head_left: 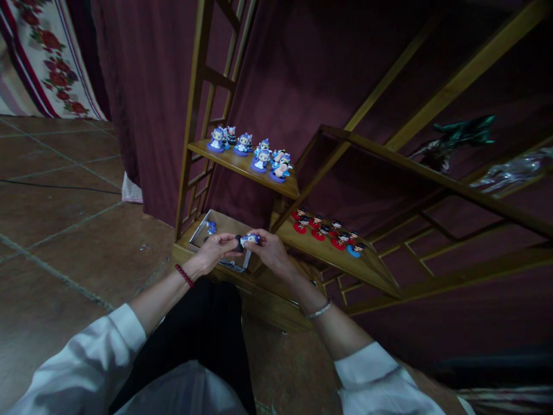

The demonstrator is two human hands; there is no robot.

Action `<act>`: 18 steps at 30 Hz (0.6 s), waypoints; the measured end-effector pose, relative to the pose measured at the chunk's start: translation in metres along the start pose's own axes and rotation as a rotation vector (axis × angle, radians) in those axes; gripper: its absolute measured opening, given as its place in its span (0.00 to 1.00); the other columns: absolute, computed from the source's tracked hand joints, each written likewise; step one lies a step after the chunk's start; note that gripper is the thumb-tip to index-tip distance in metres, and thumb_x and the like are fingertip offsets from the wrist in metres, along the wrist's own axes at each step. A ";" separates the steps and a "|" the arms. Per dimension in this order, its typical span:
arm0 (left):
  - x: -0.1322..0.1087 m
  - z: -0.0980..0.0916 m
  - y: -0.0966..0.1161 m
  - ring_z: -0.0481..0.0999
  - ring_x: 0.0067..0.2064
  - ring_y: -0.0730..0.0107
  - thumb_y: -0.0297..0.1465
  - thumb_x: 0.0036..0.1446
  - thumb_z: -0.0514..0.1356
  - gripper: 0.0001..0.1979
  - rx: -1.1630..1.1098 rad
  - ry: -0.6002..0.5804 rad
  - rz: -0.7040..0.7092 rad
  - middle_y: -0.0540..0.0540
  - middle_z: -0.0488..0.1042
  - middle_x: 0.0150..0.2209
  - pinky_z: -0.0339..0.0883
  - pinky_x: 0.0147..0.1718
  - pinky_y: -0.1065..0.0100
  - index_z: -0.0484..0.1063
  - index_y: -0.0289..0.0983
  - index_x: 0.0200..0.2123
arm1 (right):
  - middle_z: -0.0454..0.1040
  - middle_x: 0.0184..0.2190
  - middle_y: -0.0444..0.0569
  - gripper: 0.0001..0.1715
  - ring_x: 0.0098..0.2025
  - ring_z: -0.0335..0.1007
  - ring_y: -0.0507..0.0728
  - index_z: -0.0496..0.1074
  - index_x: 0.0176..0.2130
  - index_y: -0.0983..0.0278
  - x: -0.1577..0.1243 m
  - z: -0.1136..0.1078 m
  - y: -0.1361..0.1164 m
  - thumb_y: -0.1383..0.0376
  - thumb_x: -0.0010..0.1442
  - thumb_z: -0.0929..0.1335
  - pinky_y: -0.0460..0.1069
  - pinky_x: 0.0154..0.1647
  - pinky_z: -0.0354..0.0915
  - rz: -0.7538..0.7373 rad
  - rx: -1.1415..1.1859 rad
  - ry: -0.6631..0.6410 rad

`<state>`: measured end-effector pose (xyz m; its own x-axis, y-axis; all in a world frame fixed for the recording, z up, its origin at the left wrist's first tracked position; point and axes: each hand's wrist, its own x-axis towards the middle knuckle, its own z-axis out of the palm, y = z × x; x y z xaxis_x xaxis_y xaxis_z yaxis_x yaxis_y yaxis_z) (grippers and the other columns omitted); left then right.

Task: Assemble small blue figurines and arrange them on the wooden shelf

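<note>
Between my two hands is a small blue-and-white figurine (249,238), tilted on its side, with a round black piece (239,244) at its left end. My left hand (211,253) pinches the black piece between thumb and fingers. My right hand (272,252) is closed on the other end of the figurine. Whether the black piece is joined to the figurine I cannot tell. Just beyond and below my hands is an open shallow box (231,221), with another blue-and-white figurine (211,227) in its left corner. My hands hide part of the box.
Several blue-based figurines (260,160) stand on the upper wooden shelf (242,168). On the lower right shelf (345,264) are several red-based figurines (321,231) and one with a blue base (356,249). A green ornament (469,132) sits farther right. Wooden posts (196,86) frame the shelves.
</note>
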<state>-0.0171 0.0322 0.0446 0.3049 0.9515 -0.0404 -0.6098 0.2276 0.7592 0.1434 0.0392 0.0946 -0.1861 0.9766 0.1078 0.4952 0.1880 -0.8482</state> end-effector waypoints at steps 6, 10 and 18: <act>-0.008 0.001 -0.001 0.75 0.30 0.69 0.30 0.38 0.68 0.15 -0.003 0.007 0.002 0.45 0.75 0.30 0.70 0.36 0.62 0.73 0.30 0.32 | 0.73 0.29 0.43 0.14 0.31 0.68 0.52 0.71 0.35 0.61 -0.008 0.002 -0.003 0.61 0.44 0.69 0.47 0.36 0.65 0.011 0.000 -0.012; -0.016 0.003 -0.003 0.75 0.32 0.69 0.31 0.39 0.67 0.16 -0.004 -0.016 0.028 0.44 0.76 0.33 0.68 0.37 0.65 0.75 0.31 0.34 | 0.73 0.30 0.43 0.14 0.31 0.68 0.52 0.71 0.34 0.62 -0.014 0.003 -0.009 0.61 0.44 0.69 0.47 0.36 0.65 0.017 0.026 -0.029; -0.031 0.008 -0.014 0.73 0.39 0.67 0.33 0.43 0.66 0.16 -0.074 -0.017 0.050 0.44 0.76 0.38 0.66 0.43 0.65 0.75 0.32 0.37 | 0.73 0.29 0.42 0.12 0.30 0.68 0.52 0.71 0.34 0.62 -0.023 0.007 -0.010 0.62 0.46 0.68 0.46 0.34 0.65 0.006 -0.014 -0.035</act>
<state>-0.0122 -0.0021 0.0404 0.2847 0.9586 0.0075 -0.6765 0.1953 0.7101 0.1372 0.0145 0.0969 -0.2126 0.9735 0.0838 0.5084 0.1834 -0.8414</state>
